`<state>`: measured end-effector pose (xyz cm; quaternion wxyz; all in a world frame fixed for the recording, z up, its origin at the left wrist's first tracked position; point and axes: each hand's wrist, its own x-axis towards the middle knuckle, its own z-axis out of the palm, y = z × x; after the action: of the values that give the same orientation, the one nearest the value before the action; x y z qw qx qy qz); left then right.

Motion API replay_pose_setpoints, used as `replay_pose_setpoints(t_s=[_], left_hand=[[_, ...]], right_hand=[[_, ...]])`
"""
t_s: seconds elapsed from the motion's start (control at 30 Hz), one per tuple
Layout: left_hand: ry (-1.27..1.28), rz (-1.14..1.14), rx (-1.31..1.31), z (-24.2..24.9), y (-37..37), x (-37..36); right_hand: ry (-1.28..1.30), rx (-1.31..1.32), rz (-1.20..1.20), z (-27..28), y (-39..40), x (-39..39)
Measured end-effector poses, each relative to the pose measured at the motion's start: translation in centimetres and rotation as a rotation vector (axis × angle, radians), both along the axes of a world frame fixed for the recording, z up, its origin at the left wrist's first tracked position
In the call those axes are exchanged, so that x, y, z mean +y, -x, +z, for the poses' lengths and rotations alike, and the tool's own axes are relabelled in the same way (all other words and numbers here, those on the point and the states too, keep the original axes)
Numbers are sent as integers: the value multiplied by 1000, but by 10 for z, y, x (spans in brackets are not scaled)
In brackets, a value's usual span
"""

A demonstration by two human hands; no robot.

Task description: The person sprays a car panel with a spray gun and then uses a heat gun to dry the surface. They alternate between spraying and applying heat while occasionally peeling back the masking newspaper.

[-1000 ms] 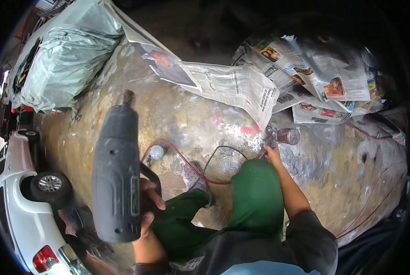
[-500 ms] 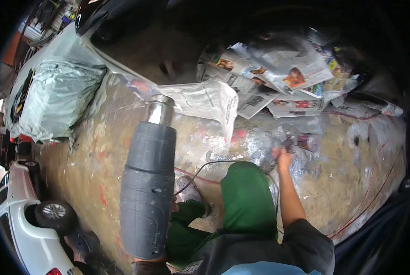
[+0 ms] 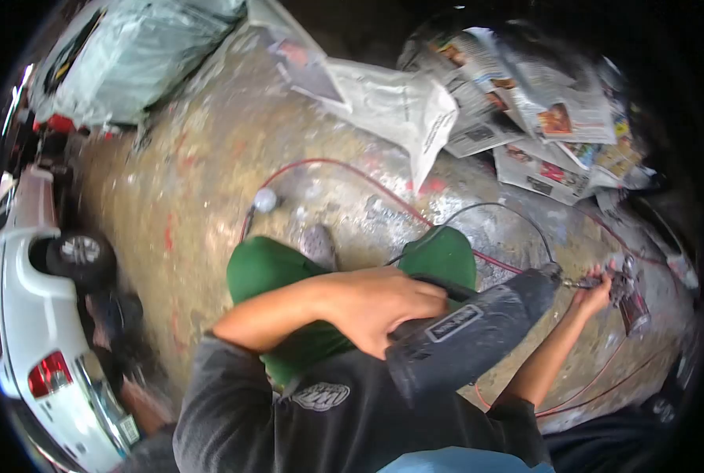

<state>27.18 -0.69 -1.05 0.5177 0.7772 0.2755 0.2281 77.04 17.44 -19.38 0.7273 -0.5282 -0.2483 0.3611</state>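
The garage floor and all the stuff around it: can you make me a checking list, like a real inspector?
Surface: floor has red marks and pale blotches.
Things in use: heat gun, its nozzle toward the spray gun; can't tell if they touch.
Clutter: overlapping newspaper sheets; a pale round object.
Hands: left hand holds the heat gun; right hand holds the spray gun.
Cables: red hose and black cable curve across the floor.
Surroundings: white vehicle; large sheet-covered shape.
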Motion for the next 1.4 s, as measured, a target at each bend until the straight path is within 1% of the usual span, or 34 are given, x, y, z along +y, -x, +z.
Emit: replay_pose_setpoints(t_s=[0.03, 0.1, 0.13, 0.23, 0.27, 0.3, 0.37, 0.4, 0.43, 0.47, 0.57, 0.63, 0.7, 0.73, 0.77, 0.83, 0.9, 0.97, 1.03, 1.07, 1.2, 1.3, 1.33, 1.4], left_hand=[[0, 27, -18, -2, -4, -2], [-30, 40, -47, -3, -8, 2], [8, 21, 5, 0, -6, 4], [-87, 120, -34, 2, -2, 9], [-123, 162, -117, 10, 0, 11], [-143, 131, -98, 14, 6, 14], [-141, 114, -103, 18, 9, 20], [-119, 124, -107, 18, 9, 22], [-90, 124, -110, 17, 6, 26], [-60, 128, -113, 15, 2, 30], [42, 150, -122, -1, -19, 34], [88, 191, -128, -10, -30, 32], [216, 252, -179, -18, -40, 36], [237, 271, -200, -10, -47, 38], [-196, 225, -84, 14, -58, 44], [-239, 221, -123, 0, -70, 48], [-203, 378, -182, -8, -92, 41], [-131, 401, -153, -7, -99, 43], [-173, 507, -325, -9, -108, 44], [-185, 536, -339, -8, -111, 43], [-269, 701, -487, 1, -117, 42], [-311, 789, -509, 4, -116, 43], [-283, 755, -491, 1, -114, 46], [-286, 796, -495, -9, -112, 47]], right_hand=[[-13, -40, 21, -7, -21, 4], [8, -90, -42, -2, -49, 12], [24, -129, -27, 6, -68, 16], [-10, -308, -144, 33, -116, 24], [45, -418, -182, 46, -130, 21], [102, -519, -229, 62, -136, 19], [194, -742, -216, 72, -188, 14], [111, -798, -181, 85, -189, 8], [33, -858, -135, 101, -175, -1], [68, -829, -107, 117, -153, -12], [88, -737, 92, 152, -71, -38], [-1, -614, 163, 160, -21, -45], [37, -599, 210, 159, 2, -50], [50, -589, 236, 162, 12, -49], [73, -583, 282, 164, 23, -49], [168, -655, 286, 165, 38, -49], [171, -688, 293, 158, 48, -48], [162, -749, 329, 142, 43, -45], [146, -775, 346, 135, 52, -41], [149, -778, 342, 134, 59, -42], [169, -774, 287, 140, 96, -53], [179, -765, 256, 147, 118, -56], [186, -757, 236, 151, 124, -56], [239, -728, 165, 163, 140, -57]])
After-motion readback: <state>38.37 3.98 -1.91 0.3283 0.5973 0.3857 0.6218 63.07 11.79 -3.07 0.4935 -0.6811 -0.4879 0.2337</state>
